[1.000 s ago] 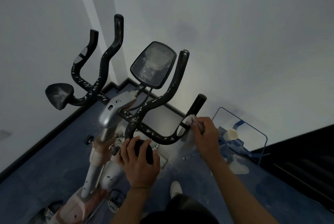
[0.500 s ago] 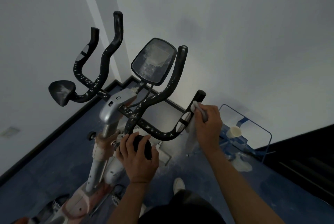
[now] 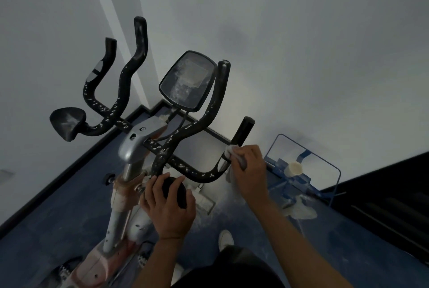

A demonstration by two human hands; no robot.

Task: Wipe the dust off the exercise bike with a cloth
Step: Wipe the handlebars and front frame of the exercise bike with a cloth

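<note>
Dusty exercise bike (image 3: 139, 146) at centre frame, right hand (image 3: 249, 171) clasping a pale cloth (image 3: 229, 149) around the right handlebar grip (image 3: 241, 133), left hand (image 3: 168, 206) grasping a black knob (image 3: 178, 191) lower centre.

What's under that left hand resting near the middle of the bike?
The left hand rests on a rounded black pad at the handlebar's near end. Only the pad's dark top shows between the fingers; the hand covers the rest and its mount.
</note>
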